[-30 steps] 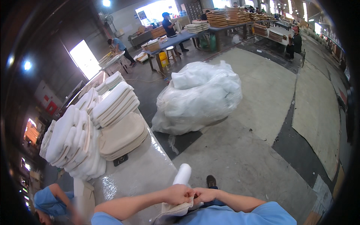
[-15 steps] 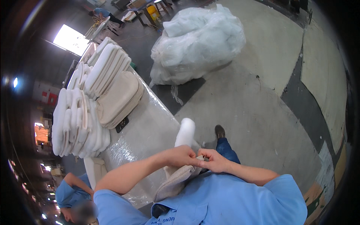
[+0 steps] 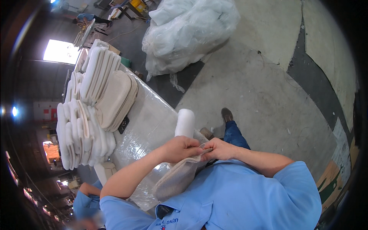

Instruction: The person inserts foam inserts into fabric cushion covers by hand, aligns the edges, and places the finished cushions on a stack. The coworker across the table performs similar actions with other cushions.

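Note:
Close to my chest, a beige fabric cover (image 3: 174,182) hangs between my hands, its upper edge pinched in my fingers. My left hand (image 3: 181,149) is closed on that edge from the left. Right beside it, nearly fingertip to fingertip, my right hand (image 3: 220,149) grips the same edge. Just beyond my left hand a rounded white padding roll (image 3: 184,122) sticks up; its lower end is hidden behind the hand, so I cannot tell whether it touches the cover.
A plastic-wrapped table (image 3: 143,130) stretches away to the left, bearing stacked beige covers (image 3: 117,97), folded white padding (image 3: 82,136) and a small black object (image 3: 123,125). A big clear bag of white filling (image 3: 191,34) sits on the floor. Another person (image 3: 86,203) stands at lower left.
The view has shifted, so the bag and table sit higher and further left. Both hands keep their hold on the cover's edge, and more of the cover's side shows.

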`<action>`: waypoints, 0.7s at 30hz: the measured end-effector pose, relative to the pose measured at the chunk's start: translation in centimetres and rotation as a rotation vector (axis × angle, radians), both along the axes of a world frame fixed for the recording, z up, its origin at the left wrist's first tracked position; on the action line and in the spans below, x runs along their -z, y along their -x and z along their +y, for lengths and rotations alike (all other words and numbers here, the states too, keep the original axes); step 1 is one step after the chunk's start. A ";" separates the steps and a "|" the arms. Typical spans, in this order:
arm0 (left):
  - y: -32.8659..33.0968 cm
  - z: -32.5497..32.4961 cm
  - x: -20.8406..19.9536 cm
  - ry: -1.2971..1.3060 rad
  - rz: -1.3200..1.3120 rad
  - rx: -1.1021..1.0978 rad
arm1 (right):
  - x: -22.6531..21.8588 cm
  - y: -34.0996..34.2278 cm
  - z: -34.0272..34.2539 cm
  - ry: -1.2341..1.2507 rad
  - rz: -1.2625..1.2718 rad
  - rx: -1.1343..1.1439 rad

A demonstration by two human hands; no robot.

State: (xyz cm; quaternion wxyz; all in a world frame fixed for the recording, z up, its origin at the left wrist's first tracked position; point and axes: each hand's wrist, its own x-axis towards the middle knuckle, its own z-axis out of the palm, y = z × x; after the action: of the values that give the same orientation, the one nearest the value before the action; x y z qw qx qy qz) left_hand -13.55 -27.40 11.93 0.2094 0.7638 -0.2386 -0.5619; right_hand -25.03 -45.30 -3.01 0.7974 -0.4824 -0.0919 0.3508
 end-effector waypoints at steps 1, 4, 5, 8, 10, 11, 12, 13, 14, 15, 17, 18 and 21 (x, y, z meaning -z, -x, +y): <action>-0.1 0.2 0.2 0.000 0.043 -0.034 | 0.4 0.1 0.1 -0.006 0.008 0.001; -0.8 0.1 0.2 -0.065 0.159 -0.086 | 1.0 0.9 1.3 -0.127 0.037 0.094; -1.1 -0.5 -0.5 -0.131 0.189 -0.068 | 1.1 1.2 1.6 -0.182 0.048 0.142; -1.1 -0.7 -0.4 -0.293 0.279 -0.049 | 1.1 1.9 2.2 -0.198 0.081 0.152; -1.2 -0.9 -0.7 -0.360 0.292 -0.014 | 1.0 2.1 2.2 -0.129 0.075 0.150; -1.5 -1.4 -1.4 -0.378 0.275 0.019 | 0.8 2.1 2.2 -0.094 0.072 0.153; -1.7 -1.8 -1.8 -0.396 0.257 0.052 | 1.1 2.0 2.1 -0.076 0.044 0.146; -1.6 -1.4 -1.6 -0.312 0.137 0.115 | 0.7 1.8 2.0 -0.071 0.061 0.143; -1.3 -0.7 -1.2 -0.228 0.018 0.178 | 0.4 1.7 1.8 -0.066 0.078 0.140; -0.9 -0.2 -1.0 -0.142 -0.101 0.239 | 0.0 1.7 1.6 -0.060 0.095 0.136; -0.4 -0.3 -1.9 -0.102 -0.362 0.416 | -1.5 1.1 0.6 0.096 -0.035 0.133; -0.3 -0.4 -2.2 -0.080 -0.494 0.505 | -1.9 0.7 0.3 0.175 -0.100 0.132; -0.7 0.4 -2.0 0.057 -0.692 0.623 | -2.1 -0.1 0.1 0.453 -0.674 0.358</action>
State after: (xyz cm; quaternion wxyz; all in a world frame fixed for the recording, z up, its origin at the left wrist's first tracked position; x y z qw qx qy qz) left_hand -12.82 -27.02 13.90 -0.0402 0.7924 -0.5278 -0.3032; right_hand -24.89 -45.24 -0.92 0.6453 -0.7406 -0.1827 0.0416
